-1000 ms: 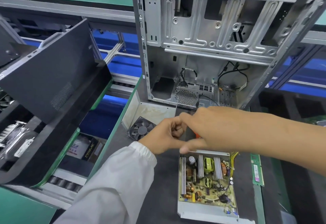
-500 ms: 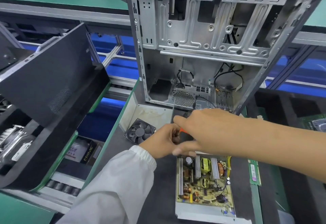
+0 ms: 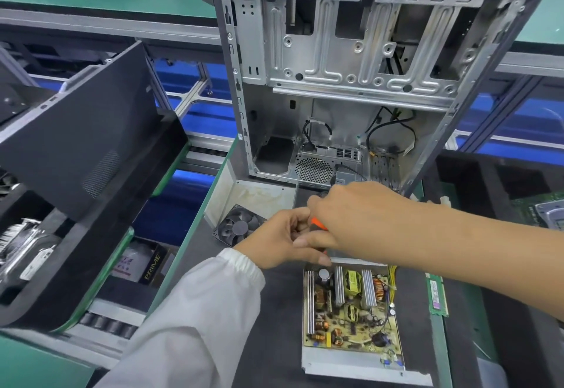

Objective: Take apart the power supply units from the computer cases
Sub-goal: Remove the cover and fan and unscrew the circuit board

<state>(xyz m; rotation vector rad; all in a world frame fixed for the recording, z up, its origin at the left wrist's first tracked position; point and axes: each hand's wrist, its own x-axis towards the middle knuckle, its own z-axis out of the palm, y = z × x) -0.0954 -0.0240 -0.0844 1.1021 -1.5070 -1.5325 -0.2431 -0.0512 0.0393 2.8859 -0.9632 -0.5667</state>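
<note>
Two hands meet over an orange tool

The left hand (image 3: pixel 282 239) curls around an orange-handled screwdriver (image 3: pixel 319 224). The right hand (image 3: pixel 354 216) covers most of it and grips it too. Just below them, the open power supply (image 3: pixel 351 317) lies near the mat's (image 3: pixel 274 326) front edge. The empty computer case (image 3: pixel 351 82) stands behind.
</note>
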